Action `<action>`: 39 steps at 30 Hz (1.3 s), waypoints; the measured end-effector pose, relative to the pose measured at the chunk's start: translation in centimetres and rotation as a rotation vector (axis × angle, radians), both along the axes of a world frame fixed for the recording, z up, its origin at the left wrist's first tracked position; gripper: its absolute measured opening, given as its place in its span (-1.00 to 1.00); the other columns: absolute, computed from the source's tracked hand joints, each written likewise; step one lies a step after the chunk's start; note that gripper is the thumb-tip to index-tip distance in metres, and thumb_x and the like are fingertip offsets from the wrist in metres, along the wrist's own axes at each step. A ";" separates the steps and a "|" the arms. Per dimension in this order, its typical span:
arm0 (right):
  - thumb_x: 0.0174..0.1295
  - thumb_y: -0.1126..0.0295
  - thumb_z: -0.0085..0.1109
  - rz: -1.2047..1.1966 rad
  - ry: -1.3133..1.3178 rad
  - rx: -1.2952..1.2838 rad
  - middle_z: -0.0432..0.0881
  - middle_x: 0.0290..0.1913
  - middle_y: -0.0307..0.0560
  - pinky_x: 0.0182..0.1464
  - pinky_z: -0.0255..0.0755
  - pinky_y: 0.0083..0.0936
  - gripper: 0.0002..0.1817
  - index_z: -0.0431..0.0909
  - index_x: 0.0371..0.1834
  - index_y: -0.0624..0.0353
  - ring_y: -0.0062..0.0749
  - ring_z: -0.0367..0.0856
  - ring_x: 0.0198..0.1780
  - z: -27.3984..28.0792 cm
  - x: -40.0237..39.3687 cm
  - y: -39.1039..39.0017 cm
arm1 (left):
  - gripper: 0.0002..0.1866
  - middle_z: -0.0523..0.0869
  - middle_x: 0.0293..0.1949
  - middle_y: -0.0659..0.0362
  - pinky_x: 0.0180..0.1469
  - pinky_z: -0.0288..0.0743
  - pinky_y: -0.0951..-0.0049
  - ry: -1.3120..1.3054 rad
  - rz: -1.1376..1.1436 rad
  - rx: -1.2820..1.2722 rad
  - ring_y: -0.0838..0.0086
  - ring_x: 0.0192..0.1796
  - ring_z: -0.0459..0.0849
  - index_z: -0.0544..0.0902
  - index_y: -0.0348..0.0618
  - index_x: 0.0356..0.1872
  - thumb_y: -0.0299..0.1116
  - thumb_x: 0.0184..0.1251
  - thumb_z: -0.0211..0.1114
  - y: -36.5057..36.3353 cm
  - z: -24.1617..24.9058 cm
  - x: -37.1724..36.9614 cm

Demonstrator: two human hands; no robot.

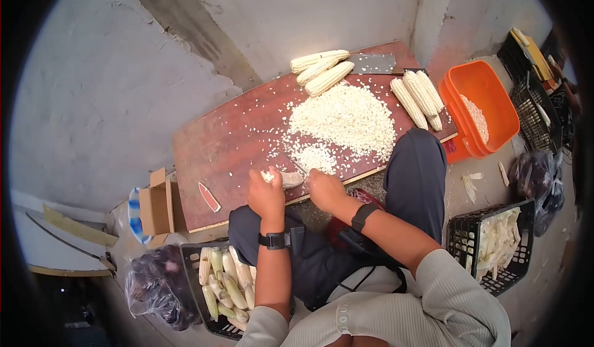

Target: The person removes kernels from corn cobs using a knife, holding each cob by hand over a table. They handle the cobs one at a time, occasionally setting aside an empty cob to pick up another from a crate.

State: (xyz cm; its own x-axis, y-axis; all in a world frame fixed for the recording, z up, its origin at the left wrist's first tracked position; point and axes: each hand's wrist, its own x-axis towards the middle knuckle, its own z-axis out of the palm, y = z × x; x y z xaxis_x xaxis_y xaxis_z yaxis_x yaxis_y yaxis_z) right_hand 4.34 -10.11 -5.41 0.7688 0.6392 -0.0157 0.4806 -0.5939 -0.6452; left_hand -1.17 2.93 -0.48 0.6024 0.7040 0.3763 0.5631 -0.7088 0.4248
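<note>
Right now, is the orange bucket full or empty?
Neither: part-filled. Pale kernels lie inside the orange bucket, with bare wall visible above them.

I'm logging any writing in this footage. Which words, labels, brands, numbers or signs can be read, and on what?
No text is legible enough to quote.
Grey shirt: a few faint letters on the chest, too small and blurred to read.
Cardboard box: no lettering made out on the sides that show.
Cleaver blade: no marking made out.
Orange bucket: no wording made out.
</note>
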 end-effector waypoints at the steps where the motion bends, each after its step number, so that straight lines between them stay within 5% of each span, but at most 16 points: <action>1: 0.24 0.42 -0.07 0.013 -0.045 -0.004 0.61 -0.44 0.22 -0.34 0.50 -0.13 -0.84 0.40 -0.31 0.33 0.06 0.64 -0.37 0.3 -0.5 -0.5 | -0.60 0.59 -0.49 -0.11 -0.42 0.39 0.03 0.008 0.018 -0.012 -0.10 -0.42 0.57 0.42 -0.23 -0.41 -0.03 0.21 0.20 -0.1 0.1 -0.2; 5: 0.24 0.43 -0.11 0.070 -0.067 -0.118 0.63 -0.44 0.15 -0.40 0.50 -0.16 -0.86 0.40 -0.32 0.29 -0.01 0.65 -0.41 3.4 -3.4 -2.9 | -0.59 0.58 -0.53 -0.10 -0.43 0.39 0.03 0.008 0.040 -0.055 -0.09 -0.44 0.58 0.44 -0.23 -0.44 -0.03 0.18 0.23 -0.1 0.6 -0.3; 13: 0.28 0.42 -0.09 0.100 -0.043 -0.152 0.61 -0.51 0.11 -0.41 0.52 -0.19 -0.86 0.36 -0.33 0.28 -0.02 0.65 -0.44 1.2 -3.4 -1.9 | -0.63 0.56 -0.60 -0.11 -0.45 0.39 0.04 0.040 -0.017 -0.024 -0.08 -0.48 0.57 0.43 -0.23 -0.44 -0.08 0.17 0.22 0.1 0.0 0.5; 25: 0.36 0.31 -0.13 0.016 0.098 -0.036 0.61 -0.46 0.22 -0.30 0.49 -0.09 -0.76 0.38 -0.27 0.31 0.09 0.63 -0.37 -0.9 -0.1 -0.5 | -0.68 0.61 -0.35 -0.10 -0.27 0.41 0.06 -0.073 -0.018 -0.153 -0.05 -0.28 0.59 0.46 -0.21 -0.28 -0.15 0.18 0.20 0.0 0.2 -0.6; 31: 0.32 0.37 -0.11 0.038 -0.146 -0.058 0.58 -0.52 0.13 -0.41 0.51 -0.16 -0.81 0.37 -0.29 0.31 0.01 0.63 -0.45 3.2 -3.1 -2.7 | -0.68 0.59 -0.22 -0.10 -0.17 0.40 0.07 -0.103 -0.064 -0.141 -0.06 -0.19 0.57 0.46 -0.22 -0.20 -0.19 0.17 0.21 0.1 0.5 -1.3; 39: 0.21 0.48 -0.10 0.083 -0.121 -0.116 0.59 -0.54 0.12 -0.48 0.51 -0.19 -0.89 0.36 -0.36 0.32 -0.02 0.64 -0.49 2.5 -3.1 -1.7 | -0.72 0.53 -0.32 -0.10 -0.23 0.37 0.06 -0.097 -0.129 -0.115 -0.08 -0.25 0.52 0.43 -0.28 -0.34 -0.24 0.22 0.21 0.3 0.0 -0.4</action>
